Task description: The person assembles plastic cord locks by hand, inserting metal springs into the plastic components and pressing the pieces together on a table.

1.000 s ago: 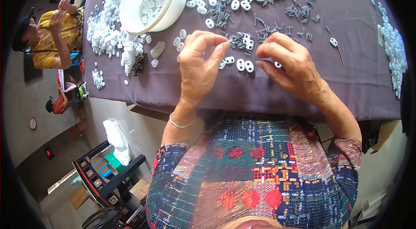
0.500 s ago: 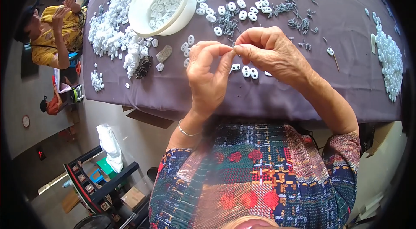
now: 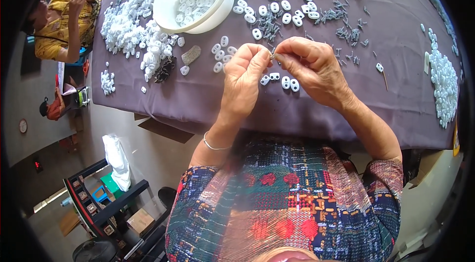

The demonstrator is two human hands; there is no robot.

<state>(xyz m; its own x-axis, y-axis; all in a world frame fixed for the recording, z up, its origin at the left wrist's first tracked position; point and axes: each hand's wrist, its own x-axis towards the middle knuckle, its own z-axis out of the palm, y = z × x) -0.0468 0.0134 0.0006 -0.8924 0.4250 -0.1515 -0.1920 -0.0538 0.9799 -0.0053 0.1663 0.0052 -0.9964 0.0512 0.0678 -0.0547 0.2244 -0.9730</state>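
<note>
My left hand (image 3: 244, 79) and my right hand (image 3: 316, 73) meet above the near middle of the table, fingertips pinched together. Between them is something tiny and greyish, too small to name and mostly hidden by the fingers. Just below the fingertips lie white oval two-holed pieces (image 3: 290, 83) and a smaller white piece (image 3: 264, 80). Beside my left hand sits a group of similar white ovals (image 3: 218, 55). Beyond the fingers are a heap of small grey pin-like pieces (image 3: 269, 27) and another scatter of grey pins (image 3: 348, 35).
A white basin (image 3: 228, 2) with white ovals stands at the far left, beside a big white heap (image 3: 126, 24). A grey stone-like block (image 3: 191, 55) and dark curled bits (image 3: 165, 70) lie nearby. Far right holds a pale pile (image 3: 444, 83) and a thin stick (image 3: 385, 80). Another person (image 3: 57, 19) sits left.
The view has shifted slightly, so the table things appear a little lower and further right. My hands stay pinched together, the left turned more with its fingers closer in.
</note>
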